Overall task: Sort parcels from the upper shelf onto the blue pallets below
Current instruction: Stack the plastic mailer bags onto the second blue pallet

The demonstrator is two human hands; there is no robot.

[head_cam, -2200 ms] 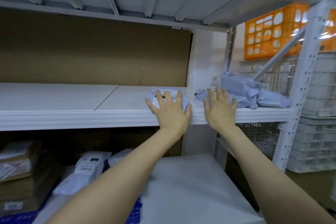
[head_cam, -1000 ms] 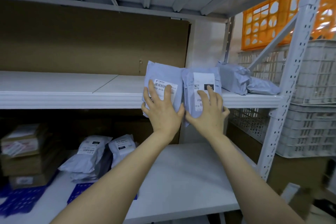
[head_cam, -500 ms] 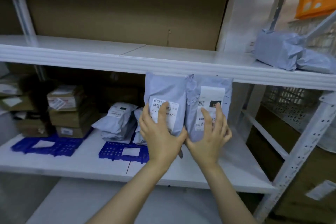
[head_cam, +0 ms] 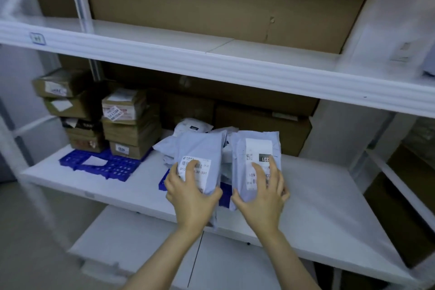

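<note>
Near the blue plastic pallet (head_cam: 225, 192), left hand (head_cam: 190, 198) and right hand (head_cam: 261, 200) clamp fingers on grey plastic mailers (head_cam: 202, 148). Transfer step; next, lower both onto it.

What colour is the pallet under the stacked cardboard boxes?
The pallet is blue; the head view shows it best.

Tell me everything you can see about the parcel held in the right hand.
The parcel is a wrinkled grey-blue plastic mailer, held roughly upright above the lower shelf. A white label runs down its front, with a square code and a black block reading 231. The right hand grips its lower end, fingers spread over the label. The other parcel, gripped by the left hand, stands close beside it.
</note>
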